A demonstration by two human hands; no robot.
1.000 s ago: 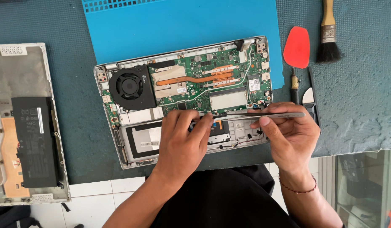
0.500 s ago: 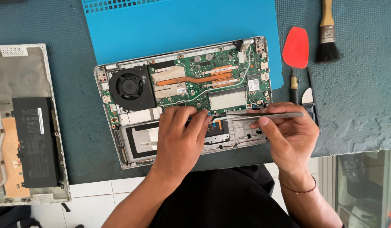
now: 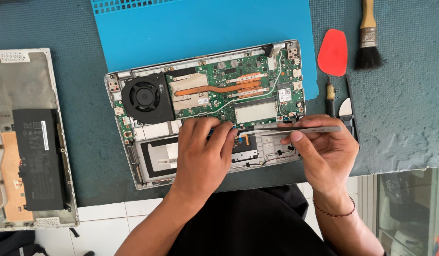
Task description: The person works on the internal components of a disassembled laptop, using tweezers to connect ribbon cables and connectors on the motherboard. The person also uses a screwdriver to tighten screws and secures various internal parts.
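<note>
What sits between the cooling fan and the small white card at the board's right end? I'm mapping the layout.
In the head view, between the fan and the white card lie green board, a copper heat pipe and its metal plates.

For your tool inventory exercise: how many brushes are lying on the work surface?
1. The brush, with a wooden handle and black bristles, lies at the top right of the mat, beside the red pick. Others could lie beyond the picture's edge.

blue mat point(image 3: 205, 28), brush point(image 3: 368, 40), red pick point(image 3: 333, 52)
</note>
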